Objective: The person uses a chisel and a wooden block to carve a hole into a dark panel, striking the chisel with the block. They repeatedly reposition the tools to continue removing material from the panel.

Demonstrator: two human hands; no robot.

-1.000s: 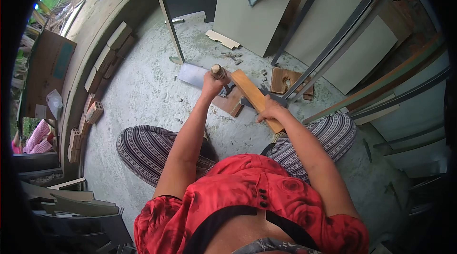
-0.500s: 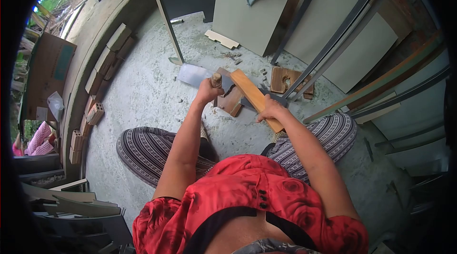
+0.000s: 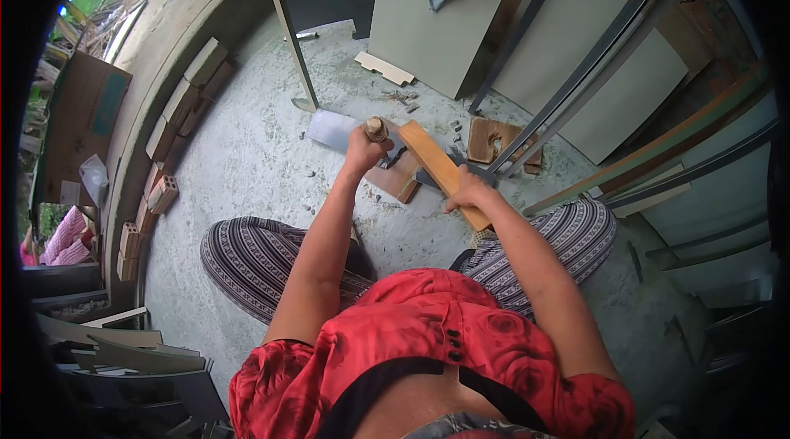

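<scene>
My left hand (image 3: 367, 153) is closed round the upright wooden handle (image 3: 376, 126) of a tool whose working end is mostly hidden. Beneath it, a brown wooden board (image 3: 397, 177) lies on the floor, with a small dark piece showing beside my fingers. A pale, flat, translucent sheet (image 3: 332, 129) lies just left of that hand. In my right hand (image 3: 472, 192) is a long orange-brown wooden bar (image 3: 432, 157), gripped near its closer end. The bar slants away to the upper left, its far end close to my left hand.
A brown wood block with a hole (image 3: 485, 141) lies beyond the bar. Large grey panels (image 3: 436, 23) and metal frames (image 3: 568, 69) lean at the right. Bricks (image 3: 177, 106) line the left ledge; stacked boards (image 3: 140, 357) stand at lower left.
My left hand has shifted slightly right, and the tool's handle has tilted so its top end faces me more. My right hand and the wooden bar have barely moved.
</scene>
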